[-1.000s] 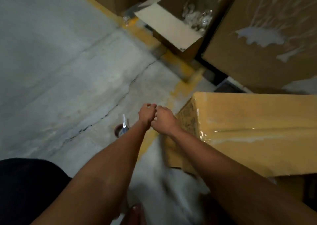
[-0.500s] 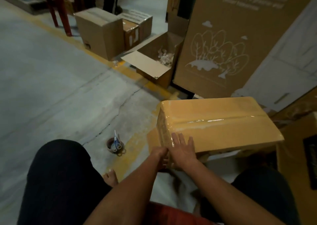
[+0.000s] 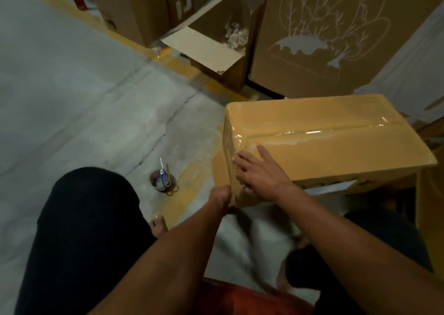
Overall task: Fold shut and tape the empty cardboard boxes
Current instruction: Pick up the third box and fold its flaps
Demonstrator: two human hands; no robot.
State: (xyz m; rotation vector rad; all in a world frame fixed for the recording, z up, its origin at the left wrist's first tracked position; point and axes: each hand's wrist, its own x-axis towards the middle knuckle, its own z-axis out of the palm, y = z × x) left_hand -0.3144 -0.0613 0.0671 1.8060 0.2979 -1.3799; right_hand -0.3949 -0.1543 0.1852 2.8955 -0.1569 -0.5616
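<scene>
A closed tan cardboard box (image 3: 336, 151) lies in front of me on the floor, with a shiny strip of clear tape (image 3: 319, 131) running along its top seam and down its left end. My right hand (image 3: 262, 173) lies flat, fingers spread, on the box's near left corner. My left hand (image 3: 222, 195) is curled against the lower edge of the box's left end; what it holds is hidden. A roll of tape (image 3: 163, 182) sits on the floor to the left with a pair of scissors (image 3: 163, 176) lying on it.
An open box (image 3: 216, 48) holding crumpled clear plastic stands at the back. Closed boxes (image 3: 134, 4) sit behind it to the left. A tall carton with a white tree print (image 3: 324, 33) stands behind the taped box. My knees in dark trousers (image 3: 91, 218) flank the work area.
My view has moved closer and lower. My right hand has slid further up onto the box's corner, and my left hand stays at the lower edge of the box's end.
</scene>
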